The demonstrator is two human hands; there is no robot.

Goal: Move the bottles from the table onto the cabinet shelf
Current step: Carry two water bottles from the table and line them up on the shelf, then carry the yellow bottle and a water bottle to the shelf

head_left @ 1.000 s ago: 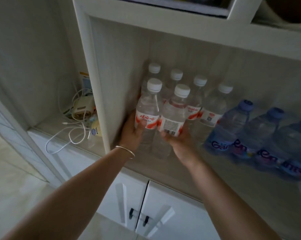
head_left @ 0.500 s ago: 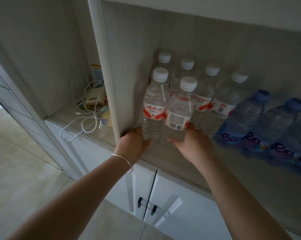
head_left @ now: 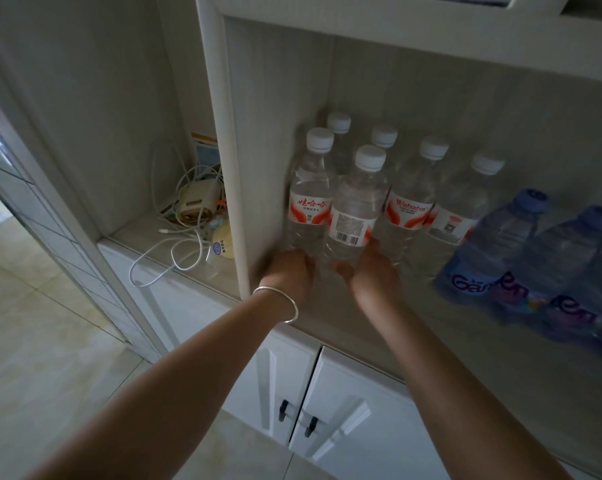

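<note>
Cabinet shelf (head_left: 361,327): left hand (head_left: 287,271), right hand (head_left: 372,271) each grip front bottles (head_left: 330,209) low.

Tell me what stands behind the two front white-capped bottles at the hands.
Behind the two front bottles stand more white-capped bottles, caps showing; their lower bodies are covered. Whether anything stands farther back is unclear.

My left hand (head_left: 289,268) and right hand (head_left: 372,271) sit side by side on the shelf (head_left: 327,317). Just beyond them stand two bottles (head_left: 353,209), four more (head_left: 410,202) behind. Right of my right hand lies a pack of bottles (head_left: 535,265); left of my left hand, past the divider (head_left: 237,150), lie cables (head_left: 174,244).
</note>
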